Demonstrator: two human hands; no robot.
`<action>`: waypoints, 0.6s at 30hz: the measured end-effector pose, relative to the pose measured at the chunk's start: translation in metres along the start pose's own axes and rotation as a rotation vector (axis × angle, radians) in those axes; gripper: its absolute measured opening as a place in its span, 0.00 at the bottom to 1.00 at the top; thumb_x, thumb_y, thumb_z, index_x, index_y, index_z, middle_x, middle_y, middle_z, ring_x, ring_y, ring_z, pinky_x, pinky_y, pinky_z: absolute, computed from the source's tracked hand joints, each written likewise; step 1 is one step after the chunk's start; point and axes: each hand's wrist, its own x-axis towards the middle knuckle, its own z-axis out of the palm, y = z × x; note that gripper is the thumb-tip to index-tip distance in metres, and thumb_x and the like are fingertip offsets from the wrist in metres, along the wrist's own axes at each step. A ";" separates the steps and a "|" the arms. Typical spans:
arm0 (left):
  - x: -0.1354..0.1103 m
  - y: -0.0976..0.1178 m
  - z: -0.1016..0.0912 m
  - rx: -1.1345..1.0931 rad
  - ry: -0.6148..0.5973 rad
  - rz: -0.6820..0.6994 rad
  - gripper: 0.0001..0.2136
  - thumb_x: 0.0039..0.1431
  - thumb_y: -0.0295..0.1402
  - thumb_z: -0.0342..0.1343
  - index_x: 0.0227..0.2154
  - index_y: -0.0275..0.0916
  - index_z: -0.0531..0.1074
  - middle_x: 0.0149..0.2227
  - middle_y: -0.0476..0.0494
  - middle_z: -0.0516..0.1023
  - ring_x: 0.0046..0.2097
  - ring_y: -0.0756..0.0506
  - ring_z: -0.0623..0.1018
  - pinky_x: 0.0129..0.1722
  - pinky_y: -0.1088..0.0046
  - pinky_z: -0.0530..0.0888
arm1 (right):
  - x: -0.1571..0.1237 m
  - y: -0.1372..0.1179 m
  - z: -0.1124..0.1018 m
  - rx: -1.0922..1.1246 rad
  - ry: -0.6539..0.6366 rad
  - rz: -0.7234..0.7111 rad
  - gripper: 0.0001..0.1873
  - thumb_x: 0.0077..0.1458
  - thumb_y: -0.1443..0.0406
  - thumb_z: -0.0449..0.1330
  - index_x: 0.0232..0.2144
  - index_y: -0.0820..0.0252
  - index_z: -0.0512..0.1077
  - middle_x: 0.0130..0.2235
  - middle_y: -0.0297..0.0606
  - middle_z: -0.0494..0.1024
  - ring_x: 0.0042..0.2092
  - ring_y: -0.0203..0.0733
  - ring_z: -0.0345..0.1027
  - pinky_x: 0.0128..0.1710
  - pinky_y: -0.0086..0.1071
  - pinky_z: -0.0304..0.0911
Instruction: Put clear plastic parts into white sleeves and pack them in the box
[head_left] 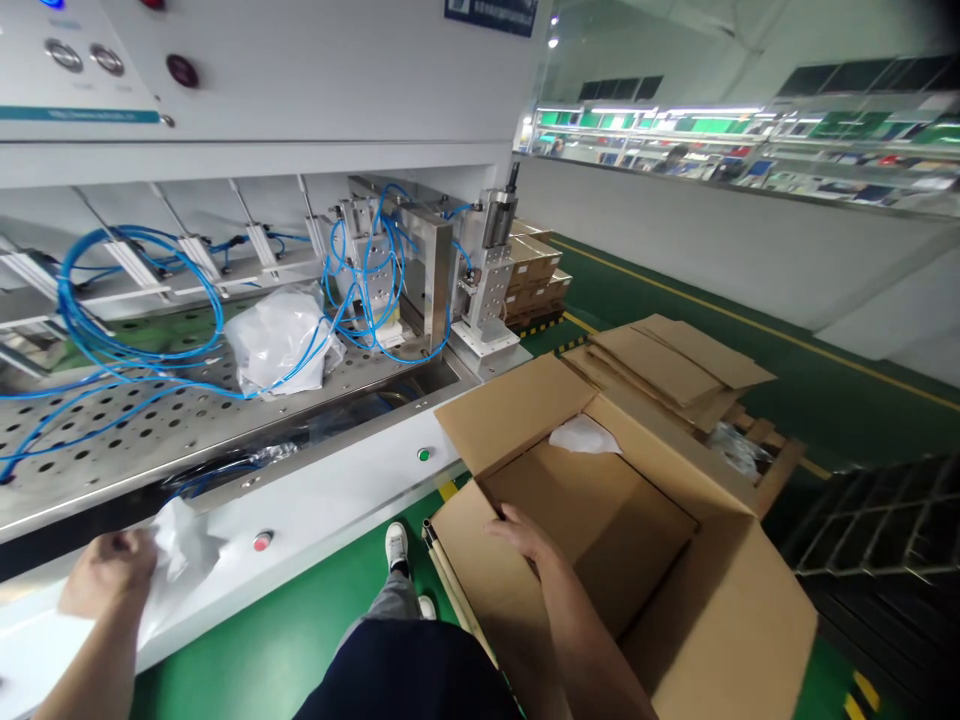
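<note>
My left hand [109, 580] is closed on a crumpled white plastic bag [184, 545] at the front edge of the white machine [330, 490]. My right hand [521, 535] grips the near rim of an open cardboard box [720, 610] standing on the green floor. Inside the box lie a flat cardboard sheet [600, 500] and a white bag [583, 436] at the far corner. Another white plastic bag [277, 340] rests on the machine's perforated metal plate [112, 420], among blue air hoses [135, 300].
Flattened cardboard [675, 365] is stacked behind the box, with brown cartons [536, 275] further back. A metal press fixture [427, 270] stands on the machine. Black grid trays [885, 520] lie at right. My shoes [397, 550] stand between machine and box.
</note>
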 end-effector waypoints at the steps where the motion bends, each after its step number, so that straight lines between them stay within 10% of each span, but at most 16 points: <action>1: 0.000 0.001 0.000 0.022 0.074 -0.037 0.12 0.55 0.49 0.44 0.32 0.49 0.64 0.31 0.40 0.73 0.45 0.26 0.78 0.36 0.57 0.69 | 0.000 0.000 -0.001 -0.016 -0.002 -0.002 0.26 0.45 0.57 0.62 0.46 0.60 0.83 0.49 0.43 0.86 0.51 0.56 0.77 0.46 0.35 0.69; 18: -0.029 0.028 -0.025 -0.144 0.083 -0.065 0.14 0.68 0.42 0.46 0.35 0.39 0.71 0.39 0.42 0.73 0.41 0.41 0.69 0.37 0.65 0.59 | 0.010 0.010 -0.002 -0.099 0.003 0.043 0.35 0.43 0.48 0.60 0.50 0.59 0.80 0.51 0.46 0.84 0.56 0.62 0.75 0.54 0.43 0.70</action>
